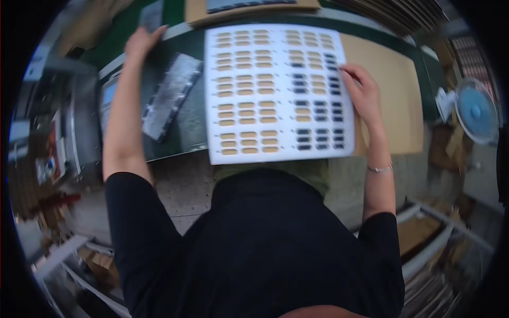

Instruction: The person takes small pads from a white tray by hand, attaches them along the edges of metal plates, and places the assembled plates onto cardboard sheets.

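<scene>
A white slotted board (283, 79) lies in front of me. Its left slots show tan, while many slots on the right hold small black pieces (321, 111). At the board's right edge is my right hand (364, 93), fingers bent and closed on that edge; whether a small piece is also between them cannot be made out. My left hand (142, 42) reaches to the far left, blurred, closed around the near end of a grey flat strip (152, 15). Between the left arm and the board lies a grey metal-looking strip with dark notched edges (172, 96).
A brown cardboard sheet (395, 95) extends out from under the board's right side. Another cardboard piece (254, 17) with a grey strip on it lies at the back of the green table (185, 130). A blue fan (475, 108) stands at the right.
</scene>
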`<action>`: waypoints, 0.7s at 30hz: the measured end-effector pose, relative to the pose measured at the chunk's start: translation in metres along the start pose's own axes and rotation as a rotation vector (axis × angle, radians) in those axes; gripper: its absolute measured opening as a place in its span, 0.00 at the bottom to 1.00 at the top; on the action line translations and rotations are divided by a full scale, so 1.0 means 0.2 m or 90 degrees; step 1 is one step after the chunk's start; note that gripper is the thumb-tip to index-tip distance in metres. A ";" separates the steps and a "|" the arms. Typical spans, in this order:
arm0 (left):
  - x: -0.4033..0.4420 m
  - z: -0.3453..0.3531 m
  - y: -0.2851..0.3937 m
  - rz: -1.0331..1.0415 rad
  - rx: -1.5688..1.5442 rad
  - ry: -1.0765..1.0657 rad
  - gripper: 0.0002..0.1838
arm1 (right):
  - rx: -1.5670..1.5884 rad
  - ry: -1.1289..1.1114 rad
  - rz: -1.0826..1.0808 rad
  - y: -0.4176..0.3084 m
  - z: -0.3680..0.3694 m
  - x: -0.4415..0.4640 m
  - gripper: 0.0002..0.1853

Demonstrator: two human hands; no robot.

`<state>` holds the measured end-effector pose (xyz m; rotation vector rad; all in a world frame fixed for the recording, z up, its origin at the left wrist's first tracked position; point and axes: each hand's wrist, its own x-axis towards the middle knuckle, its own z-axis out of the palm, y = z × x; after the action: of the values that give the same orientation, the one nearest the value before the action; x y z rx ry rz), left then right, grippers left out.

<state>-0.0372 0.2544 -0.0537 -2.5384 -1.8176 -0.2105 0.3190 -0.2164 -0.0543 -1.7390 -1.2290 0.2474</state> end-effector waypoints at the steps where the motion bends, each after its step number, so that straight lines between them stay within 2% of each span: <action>1: 0.09 -0.01 -0.02 0.012 0.026 -0.064 0.49 | -0.031 0.005 -0.004 0.00 0.01 -0.01 0.09; 2: 0.17 -0.02 -0.03 0.018 0.055 -0.123 0.49 | -0.058 0.006 -0.014 -0.01 0.01 -0.02 0.09; 4: 0.26 -0.06 -0.08 0.035 -0.038 -0.222 0.45 | -0.093 0.004 -0.011 -0.05 0.02 -0.02 0.09; 6: 0.30 -0.07 -0.17 -0.058 -0.332 -0.271 0.41 | -0.103 -0.002 -0.006 -0.05 0.01 -0.02 0.09; 7: 0.21 -0.28 -0.12 -0.114 -0.400 -0.311 0.35 | -0.099 -0.003 0.001 -0.05 0.01 -0.01 0.09; 8: 0.16 -0.33 -0.11 -0.148 -0.422 -0.292 0.34 | -0.094 -0.005 0.009 -0.05 0.01 -0.02 0.08; 10: 0.21 -0.43 -0.18 -0.063 -0.242 -0.197 0.35 | -0.082 -0.006 -0.009 -0.05 0.01 -0.02 0.08; 11: 0.18 -0.49 -0.19 -0.003 -0.271 -0.133 0.36 | -0.076 -0.005 -0.018 -0.05 0.00 -0.01 0.08; 13: -0.19 -0.66 0.03 0.148 -0.393 0.008 0.38 | -0.032 0.010 0.024 -0.07 -0.02 0.00 0.08; 14: -0.36 -0.69 0.14 0.193 -0.404 -0.020 0.37 | -0.015 0.019 0.045 -0.07 -0.04 0.00 0.08; 15: -0.56 -0.70 0.27 0.271 -0.471 -0.044 0.37 | -0.054 0.030 0.006 -0.07 -0.05 0.00 0.08; 17: -0.81 -0.65 0.49 0.415 -0.478 -0.132 0.35 | -0.136 0.049 -0.076 -0.05 -0.04 0.07 0.07; 19: -0.95 -0.59 0.66 0.410 -0.407 -0.196 0.34 | -0.189 0.013 -0.124 -0.04 -0.02 0.13 0.07; 21: -0.92 -0.44 0.75 0.535 -0.376 -0.125 0.36 | -0.264 -0.002 -0.210 0.00 0.01 0.19 0.05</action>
<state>0.0364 0.0255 0.0215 -3.5587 -0.6013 -0.5409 0.3353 -0.1835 -0.0430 -1.8375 -1.6302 -0.2140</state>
